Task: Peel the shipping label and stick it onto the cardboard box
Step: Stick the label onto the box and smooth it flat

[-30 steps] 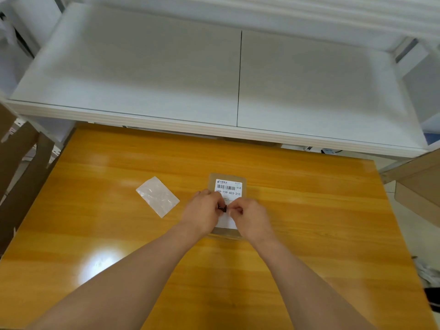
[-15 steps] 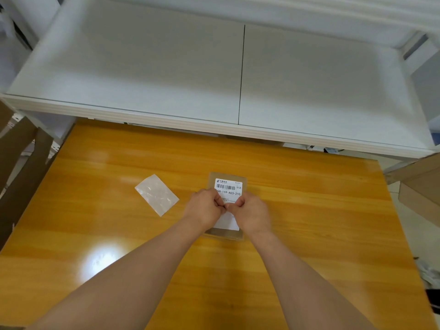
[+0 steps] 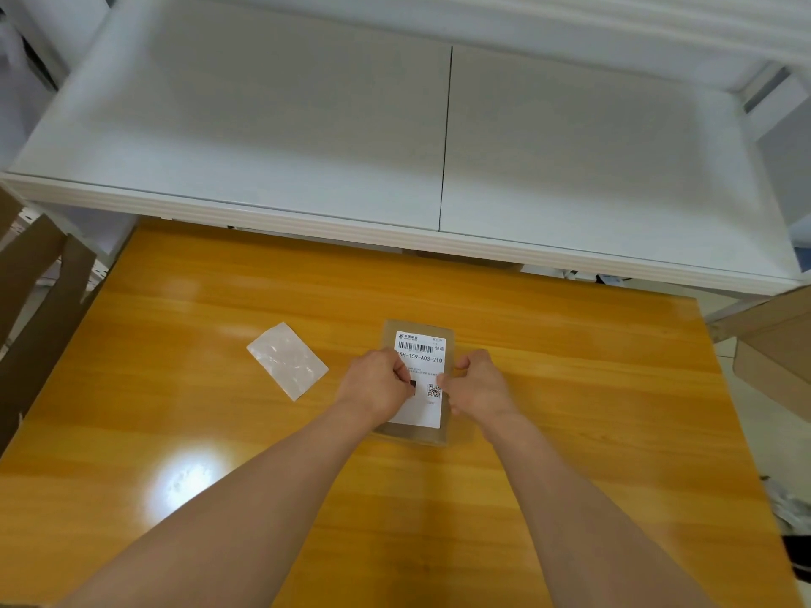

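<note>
On the orange wooden counter [image 3: 219,432], in the only view you have, the one from your head, the small flat cardboard box [image 3: 417,434] lies just ahead of you with the white shipping label [image 3: 421,357] spread over its top face, barcode end away from you. The label looks fully laid down, its near corners flat and its edges roughly square to the box, so the job appears close to finished, with only the pressing-down left.

Your left hand [image 3: 377,388] rests on the label's left edge with its fingers [image 3: 406,379] curled in, tips down on the paper near the small dark mark; it pins the label and grips nothing. Your right hand [image 3: 480,383] sits at the box's right side, fingers bent, thumb touching the label's right edge by the QR code. Whether those fingers hold the box wall or only lean on it, you cannot tell.

Left of the box and well apart from it lies a glossy backing sheet [image 3: 287,361], loose on the counter.

Expect the label to be thin, limp and quick to crease, so rub outward from the middle with flat fingertips. The box looks light and may slide on this shiny surface, so brace it by its side walls.
</note>
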